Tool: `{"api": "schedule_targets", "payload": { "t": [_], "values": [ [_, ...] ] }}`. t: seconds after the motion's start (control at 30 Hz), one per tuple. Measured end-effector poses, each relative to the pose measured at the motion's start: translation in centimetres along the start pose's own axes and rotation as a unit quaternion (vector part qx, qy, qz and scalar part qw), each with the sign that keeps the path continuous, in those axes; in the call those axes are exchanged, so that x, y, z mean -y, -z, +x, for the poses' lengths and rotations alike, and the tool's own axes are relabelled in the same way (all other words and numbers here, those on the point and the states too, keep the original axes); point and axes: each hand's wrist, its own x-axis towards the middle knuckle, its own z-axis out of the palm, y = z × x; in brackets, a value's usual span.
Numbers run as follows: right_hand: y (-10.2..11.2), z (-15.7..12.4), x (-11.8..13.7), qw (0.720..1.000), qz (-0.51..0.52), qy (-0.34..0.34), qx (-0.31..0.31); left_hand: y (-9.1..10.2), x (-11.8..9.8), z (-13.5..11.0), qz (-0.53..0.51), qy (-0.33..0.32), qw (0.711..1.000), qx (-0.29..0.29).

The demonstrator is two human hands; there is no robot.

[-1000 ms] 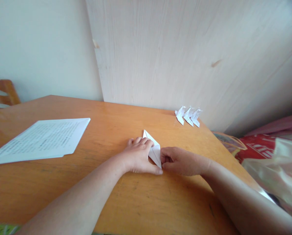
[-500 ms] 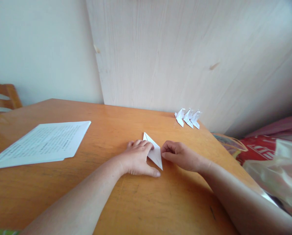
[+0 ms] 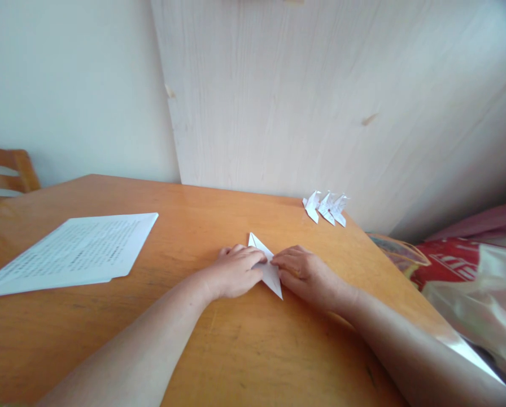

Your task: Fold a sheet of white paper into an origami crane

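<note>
A white sheet folded into a narrow, pointed shape [image 3: 271, 278] lies on the wooden table between both hands. One tip points away from me and the other towards me. My left hand [image 3: 236, 275] covers its left side, with the fingertips and thumb drawn together on the paper. From the right, my right hand [image 3: 308, 276] has its fingers on the top of the paper and its thumb by the right edge. The fingers of both hands partly hide the folds.
Printed sheets [image 3: 87, 249] lie at the left of the wooden table [image 3: 219, 350]. Three small folded paper figures [image 3: 326, 209] stand in a row at the back right. A wooden panel [image 3: 270, 102] rises behind. Plastic bags [image 3: 477, 299] sit beyond the right edge, a chair [image 3: 11, 169] far left.
My right hand has moved left onto the folded paper, its fingers reaching over the edge. The left thumb has closed in towards its fingers. The paper has hardly shifted.
</note>
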Motion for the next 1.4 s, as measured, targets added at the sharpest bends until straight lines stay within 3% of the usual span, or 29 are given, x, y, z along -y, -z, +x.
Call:
{"api": "schedule_targets", "payload": {
  "t": [0.07, 0.3, 0.67, 1.4],
  "values": [
    [-0.1, 0.0, -0.1, 1.0, -0.021, -0.009, 0.001, -0.3, 0.2, 0.1, 0.0, -0.001, 1.0, -0.022],
    [0.4, -0.3, 1.2, 0.99, -0.086, -0.056, 0.098, -0.7, 0.1, 0.0, -0.014, -0.002, 0.997, -0.074],
    [0.7, -0.3, 1.6, 0.983, -0.109, -0.126, 0.081, -0.7, 0.4, 0.1, 0.011, -0.022, 0.998, -0.049],
    [2.9, -0.5, 5.4, 0.967, -0.181, -0.055, 0.172, -0.5, 0.4, 0.0, 0.025, -0.029, 0.999, -0.038]
  ]
}}
